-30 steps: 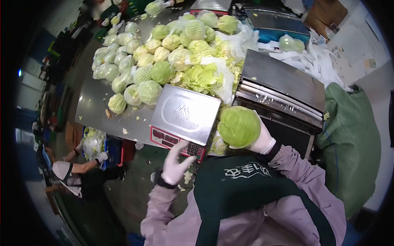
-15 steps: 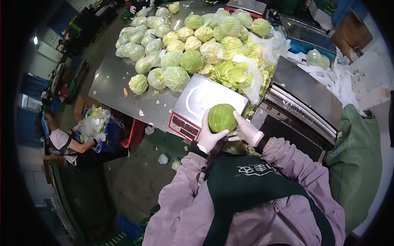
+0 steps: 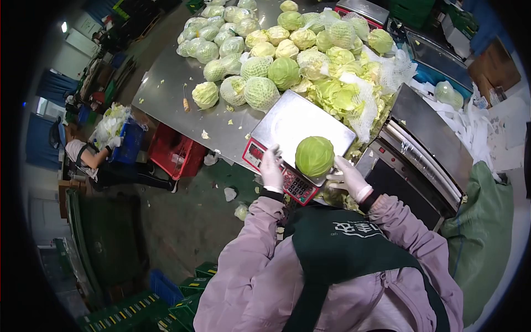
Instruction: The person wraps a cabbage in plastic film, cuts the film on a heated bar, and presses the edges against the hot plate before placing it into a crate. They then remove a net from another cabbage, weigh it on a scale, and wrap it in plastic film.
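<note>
A bare green cabbage [image 3: 315, 157] sits on the metal plate of a red-and-silver weighing scale [image 3: 298, 119], near its front edge. My left hand [image 3: 271, 170], in a white glove, is apart from the cabbage at the scale's front, over the display and keypad, its fingers loosely extended. To the right of the cabbage, my gloved right hand [image 3: 350, 180] has its fingers spread, with the tips right at the cabbage's side. Neither hand grips anything.
Behind the scale lie netted cabbages [image 3: 261, 94] and a heap of loose leaves [image 3: 334, 97]. A film-wrapping machine [image 3: 423, 149] stands to the right, beside a green sack [image 3: 480, 243]. A knife [image 3: 186, 104] lies on the metal table [image 3: 160, 94]. At left, a person holds a blue crate [image 3: 131, 143].
The cabbage has come down onto the scale from between both hands. My left hand has drawn away to the left, and the right has loosened. The view has shifted, and the person's crate has moved left.
</note>
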Motion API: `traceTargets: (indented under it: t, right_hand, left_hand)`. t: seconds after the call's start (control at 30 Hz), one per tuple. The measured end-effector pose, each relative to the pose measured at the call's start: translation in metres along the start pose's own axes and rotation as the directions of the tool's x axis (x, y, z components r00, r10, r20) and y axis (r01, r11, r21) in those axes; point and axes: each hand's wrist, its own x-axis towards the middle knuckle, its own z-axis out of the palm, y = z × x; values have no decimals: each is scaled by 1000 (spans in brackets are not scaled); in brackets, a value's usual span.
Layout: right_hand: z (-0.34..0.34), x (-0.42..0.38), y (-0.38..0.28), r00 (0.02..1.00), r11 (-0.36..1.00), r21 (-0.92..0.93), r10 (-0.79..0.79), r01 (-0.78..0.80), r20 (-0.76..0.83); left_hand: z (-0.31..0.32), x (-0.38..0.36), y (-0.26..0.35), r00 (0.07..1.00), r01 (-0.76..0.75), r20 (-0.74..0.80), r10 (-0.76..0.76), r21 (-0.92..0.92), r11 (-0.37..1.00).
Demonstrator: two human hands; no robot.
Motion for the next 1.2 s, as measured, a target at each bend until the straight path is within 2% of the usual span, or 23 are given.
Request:
traceTargets:
  t: [0.1,0.17,0.2,0.23,0.37,0.47,0.5,0.53,0.57,0.6,0.63,0.67,0.7,0.77,0.83,0.87,0.93,0.97,1.0,1.03,1.1,1.17,1.2]
  right_hand:
    - [-22,-7,12,999,997,73,-26,28,-34]
    - [-40,-16,15,998,998,61,-31,28,47]
    - [-42,-24,15,999,993,111,-28,25,26]
    - [-48,-30,16,996,992,115,-56,47,74]
    - [-63,-47,23,999,988,152,12,-17,37]
    - [-69,-56,30,999,986,166,20,-26,38]
    - [-69,-58,32,999,987,156,17,-23,40]
    - [-70,-61,33,999,989,146,14,-20,38]
    - [-70,-63,32,999,989,149,13,-17,31]
    - [-68,-65,31,1000,991,135,-5,1,31]
    - [-67,-67,30,999,992,121,-24,20,30]
    - [-68,-68,31,999,994,105,-29,27,26]
    - [-67,-71,29,999,993,111,-37,35,15]
    - [-65,-79,25,998,997,60,-55,54,13]
    - [-70,-85,28,997,993,98,-72,71,8]
    - [-74,-86,30,996,990,105,-91,90,4]
    - [-83,-92,36,991,981,144,-131,132,-16]
    - [-86,-95,35,991,981,143,-133,135,-21]
    - [-89,-101,33,989,977,151,-147,149,-20]
    - [-91,-106,31,987,974,158,-162,163,-16]
    - [-97,-116,25,974,967,146,-220,211,50]
    - [-103,-131,5,937,936,93,-344,338,55]
    - [-109,-139,-8,917,917,54,-396,394,38]
  left_hand:
    - [-33,7,27,970,-4,-241,-21,-100,995]
    - [-69,17,29,951,-58,-309,-16,-228,972]
    - [-76,17,42,920,-79,-390,-39,-281,956]
    - [-86,16,52,895,-69,-442,-54,-258,964]
    - [-95,5,86,874,-103,-485,-7,-199,975]
    - [-68,-8,95,924,-122,-375,72,-112,986]
    - [-54,-13,93,952,-161,-276,135,-73,984]
    - [-31,-26,102,970,-179,-152,189,75,981]
    - [-10,-33,98,980,-193,36,193,1,981]
    - [-4,-30,72,964,-234,165,206,170,957]
    - [13,-40,75,935,-301,294,198,364,881]
    - [25,-39,63,865,-452,423,271,418,788]
    - [37,-39,59,845,-485,490,214,535,692]
    - [48,-32,44,864,-388,491,114,504,771]
    - [47,-26,37,854,-171,520,-5,289,942]
    - [44,-21,35,849,-209,527,23,297,932]
    - [42,-14,43,830,-82,558,-5,131,988]
    - [43,-12,55,834,-69,550,-45,186,980]
    - [33,4,34,832,-35,552,-54,150,988]
    - [37,3,39,802,181,575,-162,25,983]
    - [49,0,44,666,425,705,-245,-89,901]
    - [89,-11,64,522,407,832,-189,-48,912]
    - [121,-23,82,485,357,860,-159,-28,933]
